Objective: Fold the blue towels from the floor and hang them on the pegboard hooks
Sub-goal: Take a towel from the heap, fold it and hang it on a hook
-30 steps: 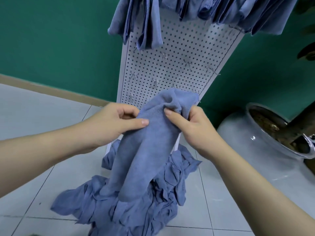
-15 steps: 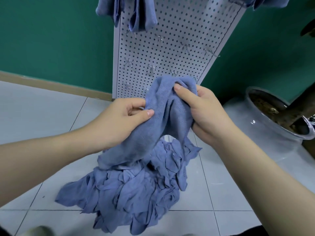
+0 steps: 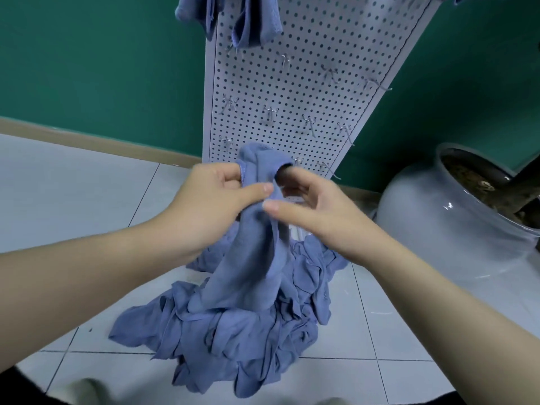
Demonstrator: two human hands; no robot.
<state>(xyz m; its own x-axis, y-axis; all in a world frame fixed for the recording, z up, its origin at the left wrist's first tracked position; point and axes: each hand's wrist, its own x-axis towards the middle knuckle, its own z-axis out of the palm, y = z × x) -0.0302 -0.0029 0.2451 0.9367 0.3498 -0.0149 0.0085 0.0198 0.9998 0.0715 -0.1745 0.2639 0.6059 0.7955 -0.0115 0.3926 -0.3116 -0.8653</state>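
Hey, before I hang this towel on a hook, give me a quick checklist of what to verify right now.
1. Left hand grips the held towel: ok.
2. Right hand has a firm grip: not ok, only its thumb touches the cloth.
3. Towel neatly folded: not ok, it hangs bunched.
4. Towel clear of the floor pile: cannot tell, its lower end overlaps the pile.
5. Free hook on the pegboard: ok, several are bare.
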